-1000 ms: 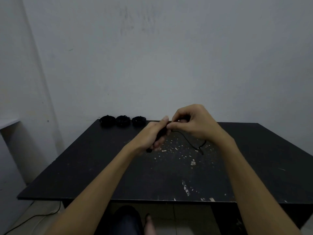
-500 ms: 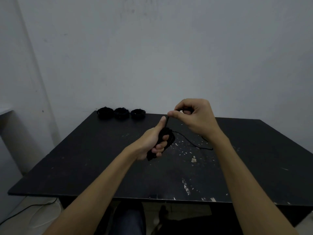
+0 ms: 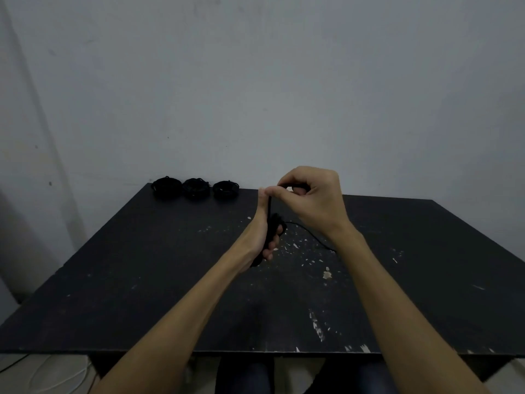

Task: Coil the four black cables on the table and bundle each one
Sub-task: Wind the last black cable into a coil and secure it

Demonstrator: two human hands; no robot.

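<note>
The left hand is gripping a thin black cable coil; right-hand fingers are pinching its loose strand. Slackening now would probably spring the loops apart.

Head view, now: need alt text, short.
A person's left hand grips a partly coiled black cable above a scuffed black table while the right hand pinches its strand, a loose tail trailing on the tabletop. Three coiled bundles sit in a row at the far left edge, by the wall.
</note>
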